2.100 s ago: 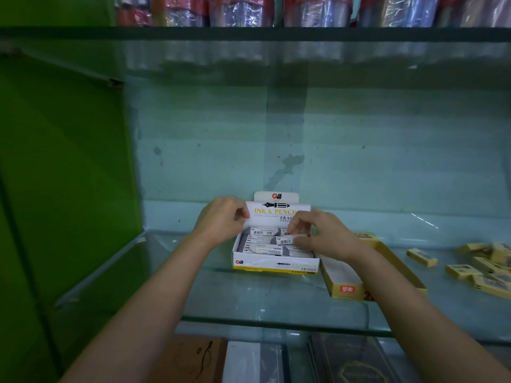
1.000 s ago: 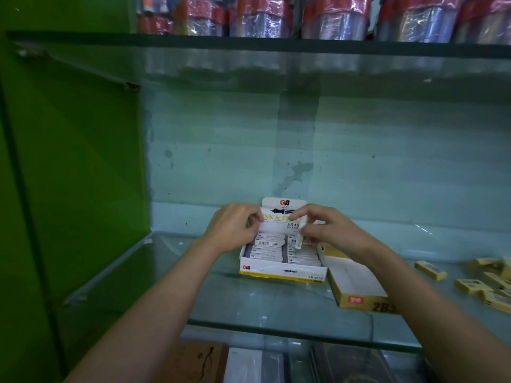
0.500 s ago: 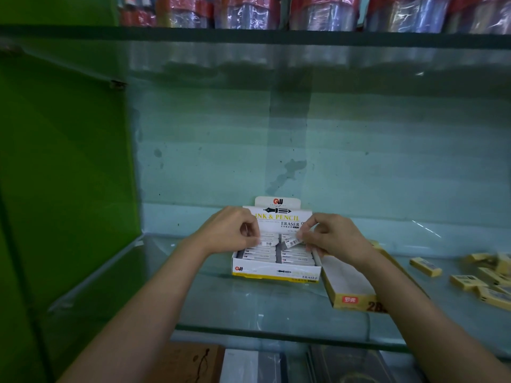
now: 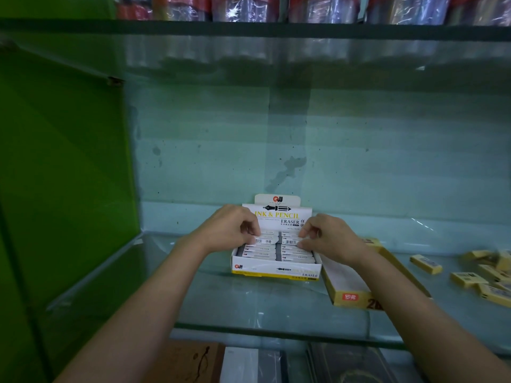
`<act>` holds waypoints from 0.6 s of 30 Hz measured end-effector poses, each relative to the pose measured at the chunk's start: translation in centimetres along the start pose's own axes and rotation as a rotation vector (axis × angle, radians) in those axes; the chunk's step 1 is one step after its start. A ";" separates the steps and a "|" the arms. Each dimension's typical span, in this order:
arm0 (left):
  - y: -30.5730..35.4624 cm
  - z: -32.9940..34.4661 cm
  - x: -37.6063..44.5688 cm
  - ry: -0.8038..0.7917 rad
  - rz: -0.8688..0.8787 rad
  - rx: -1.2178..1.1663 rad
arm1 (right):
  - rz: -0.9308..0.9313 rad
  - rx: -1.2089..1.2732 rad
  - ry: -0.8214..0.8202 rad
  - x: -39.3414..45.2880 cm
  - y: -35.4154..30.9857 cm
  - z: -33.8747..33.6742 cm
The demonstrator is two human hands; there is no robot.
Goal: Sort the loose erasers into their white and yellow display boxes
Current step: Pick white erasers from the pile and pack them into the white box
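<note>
The white display box (image 4: 276,270) stands in the middle of the glass shelf with its lid flap up. Two columns of white erasers lie inside. My left hand (image 4: 228,230) curls its fingertips and thumb round the end of the rear white eraser (image 4: 266,240) in the left column. My right hand (image 4: 327,237) pinches the end of the rear white eraser (image 4: 290,241) in the right column. The yellow display box (image 4: 349,295) lies just right of the white one, partly hidden by my right forearm; its visible floor is bare. Several loose yellow erasers (image 4: 425,264) lie further right.
The glass shelf (image 4: 249,305) has its front edge near me. A green side wall (image 4: 63,175) closes the left. Another glass shelf (image 4: 249,27) overhead carries wrapped packs. Books or boxes lie on the level below.
My right hand has brought its white eraser down from in front of the lid into the right column. My left hand has dropped from the lid to the left column's rear eraser.
</note>
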State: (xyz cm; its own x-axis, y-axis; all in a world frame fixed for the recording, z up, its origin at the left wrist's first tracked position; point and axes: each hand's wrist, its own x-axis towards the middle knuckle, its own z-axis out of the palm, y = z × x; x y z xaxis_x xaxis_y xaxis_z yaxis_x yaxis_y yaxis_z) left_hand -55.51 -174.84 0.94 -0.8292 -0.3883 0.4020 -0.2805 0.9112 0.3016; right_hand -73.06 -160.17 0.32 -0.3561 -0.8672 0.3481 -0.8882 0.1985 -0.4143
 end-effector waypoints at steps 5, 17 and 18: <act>0.0 0.2 0.0 0.010 0.001 -0.003 | 0.009 0.088 -0.010 -0.1 -0.2 -0.1; 1.0 0.0 0.0 -0.027 -0.041 0.133 | 0.043 0.105 -0.001 -0.8 -0.7 -0.5; 1.2 -0.2 0.1 -0.042 -0.039 0.154 | 0.062 0.129 0.000 -1.0 -0.6 -0.6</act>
State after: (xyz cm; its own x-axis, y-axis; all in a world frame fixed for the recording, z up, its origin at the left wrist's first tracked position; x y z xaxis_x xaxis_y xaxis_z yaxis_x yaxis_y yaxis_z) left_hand -55.82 -173.82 1.45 -0.8349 -0.4206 0.3551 -0.3808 0.9071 0.1792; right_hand -72.30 -159.19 0.72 -0.4089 -0.8551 0.3187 -0.8199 0.1909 -0.5397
